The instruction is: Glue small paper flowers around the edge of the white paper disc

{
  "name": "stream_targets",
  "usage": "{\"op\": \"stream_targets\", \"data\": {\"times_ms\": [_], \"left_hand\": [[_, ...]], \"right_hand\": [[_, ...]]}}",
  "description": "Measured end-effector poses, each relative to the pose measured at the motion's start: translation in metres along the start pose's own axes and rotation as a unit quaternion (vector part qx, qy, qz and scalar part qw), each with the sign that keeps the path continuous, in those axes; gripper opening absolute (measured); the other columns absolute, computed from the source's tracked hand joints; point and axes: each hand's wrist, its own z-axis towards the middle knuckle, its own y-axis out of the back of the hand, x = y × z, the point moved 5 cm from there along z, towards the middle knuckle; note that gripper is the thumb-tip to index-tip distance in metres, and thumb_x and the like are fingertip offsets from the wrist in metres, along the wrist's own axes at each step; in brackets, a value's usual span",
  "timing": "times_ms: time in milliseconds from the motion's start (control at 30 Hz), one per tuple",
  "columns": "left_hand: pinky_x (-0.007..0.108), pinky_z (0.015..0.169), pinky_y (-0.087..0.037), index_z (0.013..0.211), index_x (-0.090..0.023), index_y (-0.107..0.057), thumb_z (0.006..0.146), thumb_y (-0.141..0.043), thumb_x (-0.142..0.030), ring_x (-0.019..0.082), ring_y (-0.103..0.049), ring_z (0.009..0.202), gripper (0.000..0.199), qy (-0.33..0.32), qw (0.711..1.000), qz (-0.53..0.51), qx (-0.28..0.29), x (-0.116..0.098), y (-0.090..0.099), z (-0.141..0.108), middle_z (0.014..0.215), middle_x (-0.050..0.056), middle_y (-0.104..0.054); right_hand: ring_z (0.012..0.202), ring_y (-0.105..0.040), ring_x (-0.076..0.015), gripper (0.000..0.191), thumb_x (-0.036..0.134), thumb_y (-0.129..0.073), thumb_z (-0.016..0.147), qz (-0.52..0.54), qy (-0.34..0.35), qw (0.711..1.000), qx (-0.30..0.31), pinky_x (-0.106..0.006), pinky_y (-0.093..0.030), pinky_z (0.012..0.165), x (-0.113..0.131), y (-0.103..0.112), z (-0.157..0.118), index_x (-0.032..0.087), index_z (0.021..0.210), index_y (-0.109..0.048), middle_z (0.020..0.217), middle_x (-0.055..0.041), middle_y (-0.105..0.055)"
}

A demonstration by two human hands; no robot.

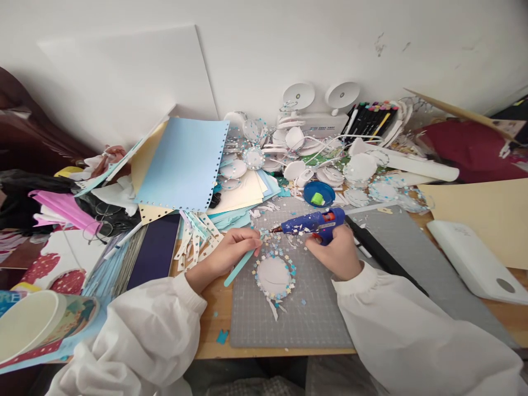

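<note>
My left hand (239, 248) is closed in a pinch on a slim, flat teal stick (238, 270), whose lower end points down and left; its exact kind I cannot make out. In my right hand (337, 254) is a blue glue gun (307, 222), its nozzle pointing left, close to the fingertips of my left hand. Just below the two hands lies a round white disc (274, 276) edged with small blue, white and cream stars. Loose tiny stars and paper scraps are scattered around the nozzle on the grey cutting mat (289, 324).
A blue lid (319, 193) holding a bright green piece lies behind the glue gun. Light blue punched paper (185, 165) stands at left, near star-punched strips (198, 237). Decorated discs crowd the back, beside markers (371, 121). A white device (478, 261) lies right, a paper tub (45, 324) left.
</note>
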Motion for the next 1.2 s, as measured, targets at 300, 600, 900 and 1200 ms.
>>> {"op": "stream_targets", "data": {"times_ms": [300, 600, 900, 1200], "left_hand": [[0.025, 0.057, -0.03, 0.054, -0.015, -0.055, 0.08, -0.055, -0.029, 0.012, -0.04, 0.058, 0.029, 0.008, 1.0, -0.009, -0.002, -0.001, -0.001, 0.0, 0.058, -0.001, -0.047], [0.025, 0.058, -0.03, 0.055, -0.015, -0.055, 0.081, -0.055, -0.028, 0.011, -0.04, 0.059, 0.03, 0.006, 1.0, -0.007, 0.005, -0.001, -0.001, -0.001, 0.058, -0.001, -0.047], [0.025, 0.058, -0.031, 0.054, -0.015, -0.055, 0.08, -0.055, -0.028, 0.011, -0.041, 0.059, 0.029, 0.013, 1.0, -0.005, 0.002, -0.003, -0.001, 0.0, 0.059, -0.001, -0.047], [0.025, 0.055, -0.03, 0.058, -0.015, -0.059, 0.082, -0.056, -0.033, 0.012, -0.04, 0.057, 0.031, 0.023, 1.0, -0.018, 0.004, 0.006, 0.001, -0.001, 0.058, -0.001, -0.046]], "right_hand": [[0.039, -0.031, -0.0088, 0.031, 0.014, -0.056, 0.059, 0.004, 0.023, 1.0, 0.008, -0.026, -0.029, 0.041, 0.002, -0.001, 0.0, 0.025, 0.045, -0.031, 0.04, 0.007, -0.032], [0.039, -0.031, -0.0093, 0.026, 0.015, -0.055, 0.059, -0.008, 0.041, 0.999, 0.0, -0.025, -0.03, 0.041, 0.002, -0.002, 0.0, 0.025, 0.047, -0.035, 0.041, 0.0073, -0.033], [0.041, -0.039, -0.0112, 0.006, 0.019, -0.055, 0.061, -0.052, 0.083, 0.995, -0.028, -0.026, -0.037, 0.045, 0.002, -0.001, -0.001, 0.022, 0.057, -0.051, 0.045, 0.0057, -0.042], [0.074, -0.061, -0.026, 0.019, 0.03, -0.058, 0.074, -0.183, 0.026, 0.98, -0.069, -0.038, -0.05, 0.068, -0.021, 0.003, 0.006, 0.018, 0.089, -0.06, 0.079, -0.0083, -0.063]]}}
